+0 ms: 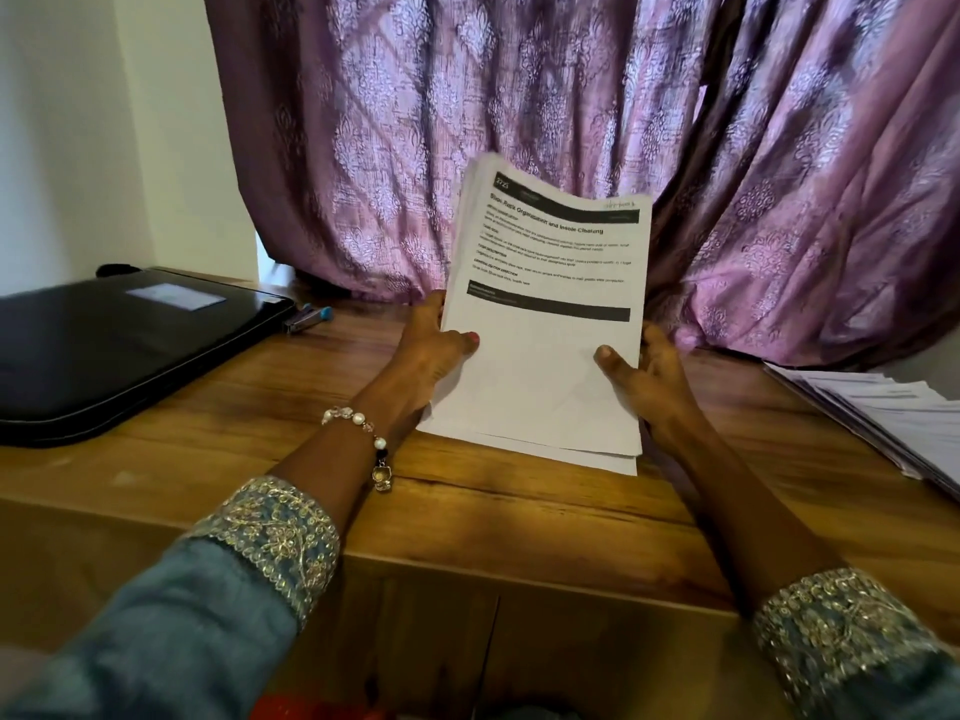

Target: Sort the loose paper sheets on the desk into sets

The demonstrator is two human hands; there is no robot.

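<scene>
The stack [540,324] of white printed sheets stands tilted over the middle of the desk [208,433], its lower edge down at the wood and its top leaning away toward the curtain [519,122] behind the desk. The front sheet carries a black band across its head, a bold title beneath it, several short blocks of small text too blurred to read fully, and a second dark band about halfway down; the lower half is blank white. The sheets are not squared up: edges of further pages show stepped along the left side and below the bottom edge, and the top curls slightly.

The left hand [431,350] grips the stack's left edge, thumb curled over the front sheet, the other fingers behind and hidden. The right hand [654,376] grips the right edge the same way, thumb on the front, fingers spread behind the paper. A beaded bracelet [363,433] hangs on the left wrist, and both arms wear blue sleeves with embroidered cuffs.

At the desk's left end lies a closed black laptop [119,345]. Just beside its right corner, toward the curtain, sits a small blue stapler [306,319]. At the desk's right end a second pile [893,423] of sheets lies flat and fanned out, well apart from the held stack.
</scene>
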